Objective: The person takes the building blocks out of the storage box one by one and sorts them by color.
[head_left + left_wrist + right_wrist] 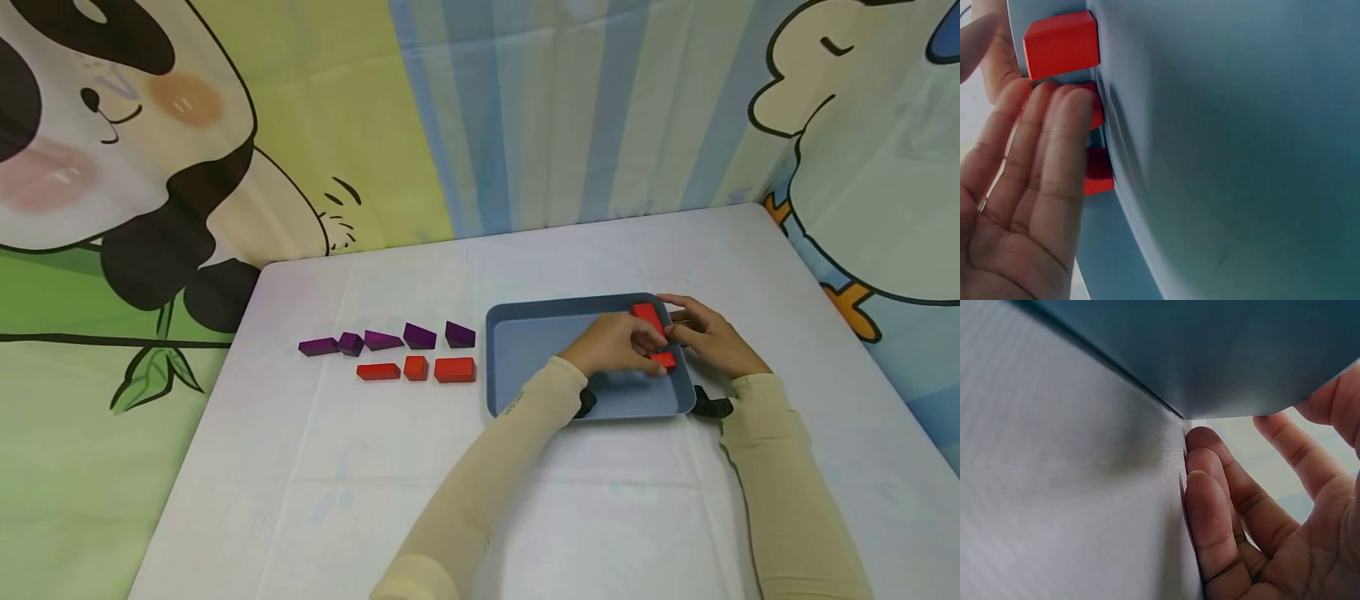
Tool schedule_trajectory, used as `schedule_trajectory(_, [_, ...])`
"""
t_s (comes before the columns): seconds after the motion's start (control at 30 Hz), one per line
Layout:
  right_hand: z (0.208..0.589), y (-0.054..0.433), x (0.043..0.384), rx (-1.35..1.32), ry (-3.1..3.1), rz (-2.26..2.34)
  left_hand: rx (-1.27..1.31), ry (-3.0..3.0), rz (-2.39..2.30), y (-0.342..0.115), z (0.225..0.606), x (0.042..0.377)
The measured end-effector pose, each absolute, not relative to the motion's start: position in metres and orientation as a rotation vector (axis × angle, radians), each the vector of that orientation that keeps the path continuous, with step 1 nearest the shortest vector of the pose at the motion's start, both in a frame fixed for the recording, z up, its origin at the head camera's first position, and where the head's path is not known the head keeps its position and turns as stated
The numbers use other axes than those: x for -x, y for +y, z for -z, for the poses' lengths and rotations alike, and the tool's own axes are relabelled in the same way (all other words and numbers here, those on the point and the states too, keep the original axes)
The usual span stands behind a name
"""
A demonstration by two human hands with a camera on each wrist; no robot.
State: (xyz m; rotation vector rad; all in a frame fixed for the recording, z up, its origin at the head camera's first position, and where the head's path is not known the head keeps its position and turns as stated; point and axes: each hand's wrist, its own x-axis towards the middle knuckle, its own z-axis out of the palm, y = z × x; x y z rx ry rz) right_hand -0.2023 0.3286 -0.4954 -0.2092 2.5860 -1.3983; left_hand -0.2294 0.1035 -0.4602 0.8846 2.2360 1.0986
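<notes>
My left hand (618, 343) reaches over the right end of a blue-grey tray (555, 310). In the left wrist view its fingers extend beside a row of red blocks along the tray's side, partly covering the middle block (1097, 107). A larger red block (1063, 44) sits beyond the fingertips, and another red block (1099, 178) shows past the forefinger. My right hand (712, 337) is at the tray's right rim, outside it. In the right wrist view its thumb and forefinger touch the tray's edge, while the other fingers lie along the white tabletop.
Left of the tray stands a row of several purple blocks (419, 337), some wedge-shaped. In front of them lie three red blocks (454, 370) of different lengths. The white table (337, 500) meets a cartoon-printed cloth (525, 125) at its back edge.
</notes>
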Motion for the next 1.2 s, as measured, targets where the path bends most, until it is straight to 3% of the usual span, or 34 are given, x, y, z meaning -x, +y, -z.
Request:
schedule_trajectory(0.47, [0.496, 0.328, 0.204, 0.205, 2.592, 1.398, -0.945, 2.349, -0.896, 0.109, 0.46, 0.23])
schedule_trajectory(1.2, [0.495, 0.328, 0.202, 0.189, 2.561, 1.418, -1.021, 2.19, -1.331, 0.058, 0.409, 0.226])
